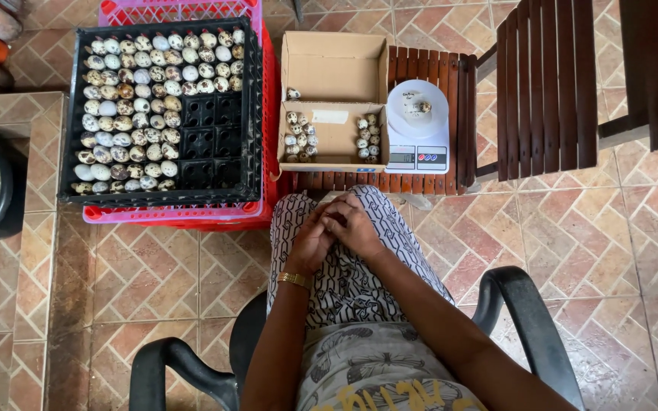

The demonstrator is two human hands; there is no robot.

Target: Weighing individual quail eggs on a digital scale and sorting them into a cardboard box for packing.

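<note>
A home yard or porch used for small-scale egg packing: terracotta patterned floor tiles (154,266), a black tray of speckled quail eggs (127,114) at ten o'clock, a cardboard box (334,72) and digital kitchen scale (418,148) on a slatted wooden stool (462,122) at twelve.

Head cam looks straight down (close) over lap, floor ahead.

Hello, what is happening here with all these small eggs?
A person sits in a chair with the left hand and right hand clasped together on the lap, holding nothing. In front, a black tray on a red crate is mostly filled with speckled eggs. A cardboard box on a wooden stool holds two small groups of eggs, and a white kitchen scale carries one egg.
</note>
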